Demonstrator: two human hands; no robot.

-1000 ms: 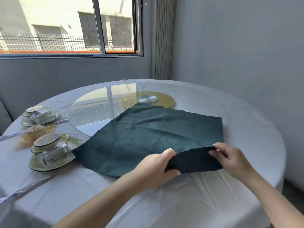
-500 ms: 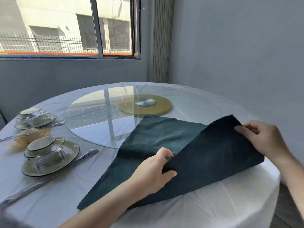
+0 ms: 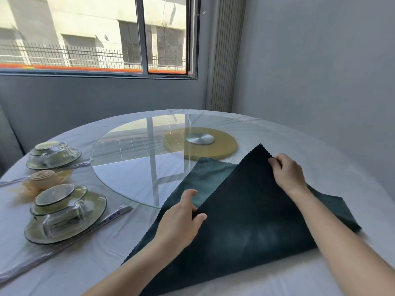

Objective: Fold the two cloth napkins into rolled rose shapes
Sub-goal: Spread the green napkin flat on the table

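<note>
Head view. A dark green napkin (image 3: 245,221) lies on the near right part of the round table (image 3: 85,263), which is covered in white cloth. 1 corner is folded over toward the far side, so that the upper layer forms a dark triangle over the paler layer beneath. The far tip of the lower layer rests on the rim of the glass turntable (image 3: 132,167).

The left hand (image 3: 181,223) pinches the left scalloped edge of the upper layer between thumb and curled fingers. The right hand (image 3: 287,174) pinches the same layer just beside its raised far corner, fingers closed on the cloth.

A beige napkin (image 3: 42,178), rolled into a rose shape, sits at the left between 2 place settings: the near setting (image 3: 64,216) and the far setting (image 3: 53,154). A yellow disc (image 3: 224,146) shows beneath the glass.
</note>
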